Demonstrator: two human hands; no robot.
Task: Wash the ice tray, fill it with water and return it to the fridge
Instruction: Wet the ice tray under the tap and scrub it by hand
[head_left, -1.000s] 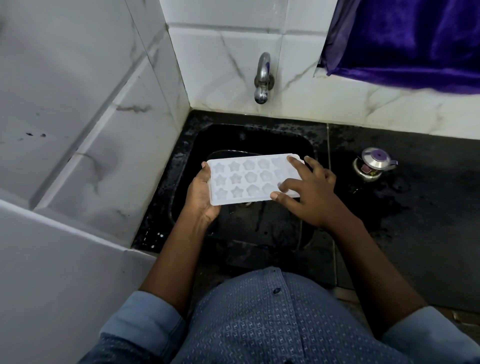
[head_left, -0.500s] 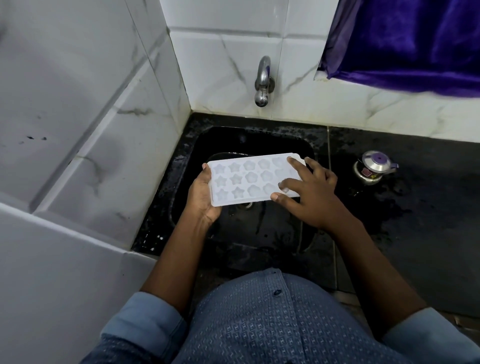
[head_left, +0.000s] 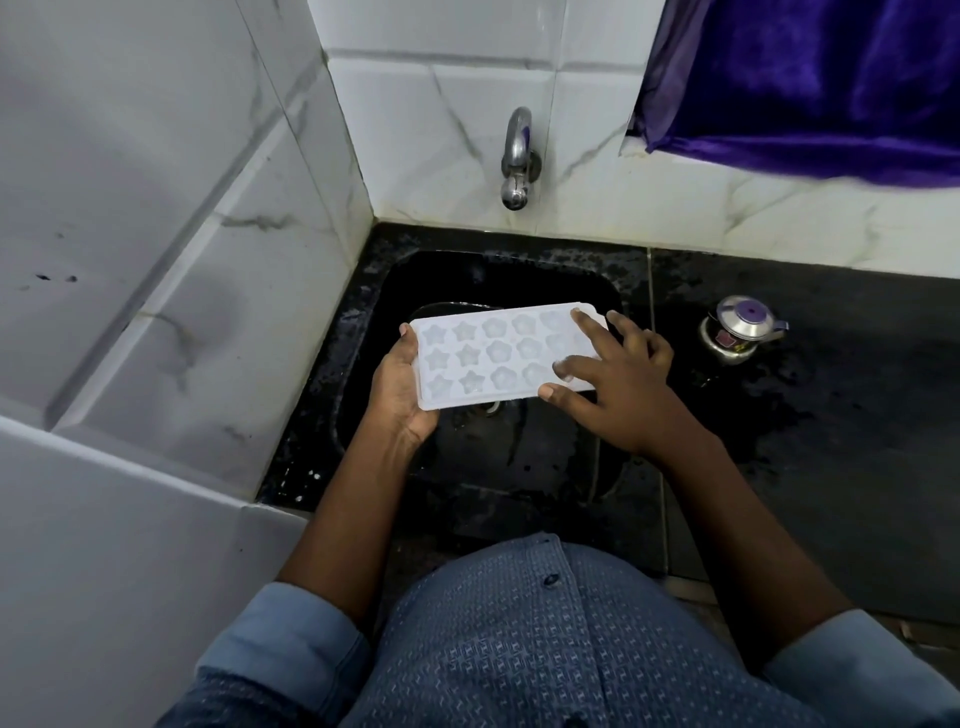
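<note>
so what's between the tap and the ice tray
In the head view, below the tap come white wall tile, the sink's black back rim and dark basin, where a curved edge of something unclear shows behind the tray. No water stream shows.

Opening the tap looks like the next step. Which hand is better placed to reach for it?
Right, probably. The left hand grips the ice tray by its end from beneath, carrying it; the right hand only lies on top with spread fingers, so it could lift to the tap.
</note>
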